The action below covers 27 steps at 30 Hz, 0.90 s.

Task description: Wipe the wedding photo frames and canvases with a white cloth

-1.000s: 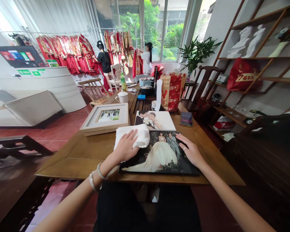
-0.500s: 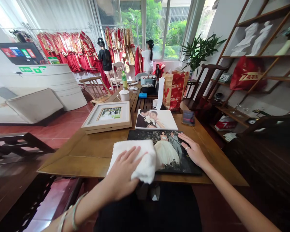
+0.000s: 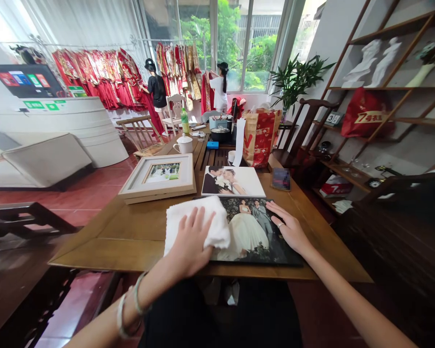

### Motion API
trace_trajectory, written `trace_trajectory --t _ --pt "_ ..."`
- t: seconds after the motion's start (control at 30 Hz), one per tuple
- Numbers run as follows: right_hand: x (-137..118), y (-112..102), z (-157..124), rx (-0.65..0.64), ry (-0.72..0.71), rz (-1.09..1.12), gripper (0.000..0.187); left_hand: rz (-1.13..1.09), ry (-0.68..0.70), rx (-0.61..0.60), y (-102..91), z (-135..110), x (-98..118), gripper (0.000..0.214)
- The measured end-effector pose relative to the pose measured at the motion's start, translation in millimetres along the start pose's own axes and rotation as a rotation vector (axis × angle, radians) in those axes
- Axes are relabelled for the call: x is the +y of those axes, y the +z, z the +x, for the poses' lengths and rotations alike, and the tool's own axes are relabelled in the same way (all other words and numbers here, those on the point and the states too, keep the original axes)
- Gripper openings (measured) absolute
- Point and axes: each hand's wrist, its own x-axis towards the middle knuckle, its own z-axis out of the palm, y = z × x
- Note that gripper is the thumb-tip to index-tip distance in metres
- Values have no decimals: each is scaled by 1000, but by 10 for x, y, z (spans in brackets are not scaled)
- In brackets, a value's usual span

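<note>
My left hand (image 3: 190,241) holds a folded white towel (image 3: 174,215) under its palm, fingers laid forward over the cloth. The towel presses on the left side of a dark photo panel (image 3: 252,249) lying flat at the table's near edge. That panel pictures a couple, one in a wide pale gown; its left part is hidden under the towel. On the panel's right edge rests my right hand (image 3: 292,231), fingers stretched out and holding nothing. Just beyond lies a white photo panel (image 3: 252,181) of another couple.
A light wooden picture frame (image 3: 159,193) lies left on the table (image 3: 105,241). Behind are a white lidded mug (image 3: 184,144), a red-and-tan paper bag (image 3: 261,137) and a small dark item (image 3: 281,179) at right. Two people stand by red garments (image 3: 108,79) at the back.
My left hand and the towel have shifted slightly left and away from me, and the towel has spread flatter. My right hand stays on the panel's right edge.
</note>
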Motion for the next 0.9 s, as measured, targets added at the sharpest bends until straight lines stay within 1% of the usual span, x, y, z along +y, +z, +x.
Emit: trace_trajectory --t 0.07,0.13,0.2,0.23,0.27,0.33,0.47,0.57,0.67,0.73,0.77,0.83,0.9 --pt "-4 1 1 -1 3 -4 37 -22 52 -51 29 -288 160 83" --pt "-6 0 1 -1 4 -4 37 -50 105 -77 61 -512 274 93" --pt "-5 -1 2 1 3 0 37 -65 138 -72 82 -610 329 96" --pt "-5 -1 3 1 2 1 36 -66 143 -66 86 -604 333 95" --pt "-4 -1 5 1 2 3 36 -65 141 -59 84 -562 323 93" --pt "-5 -1 7 -1 0 6 36 -59 134 -26 70 -388 268 86" --pt "-9 0 9 2 -8 9 36 -17 91 70 34 140 76 70" --pt "-9 0 8 0 -4 7 36 13 54 72 24 500 -66 63" --pt "-9 2 7 -3 1 3 37 24 20 93 37 707 -132 61" --pt "-11 3 7 -4 1 -1 37 32 -4 116 62 722 -106 63" --pt "-12 4 8 -4 0 -4 37 35 -11 124 78 685 -70 64" --pt "-14 7 8 -5 -3 -8 37 28 1 129 117 523 45 68" --pt "-13 11 9 -4 -6 -8 37 0 51 113 159 266 197 73"
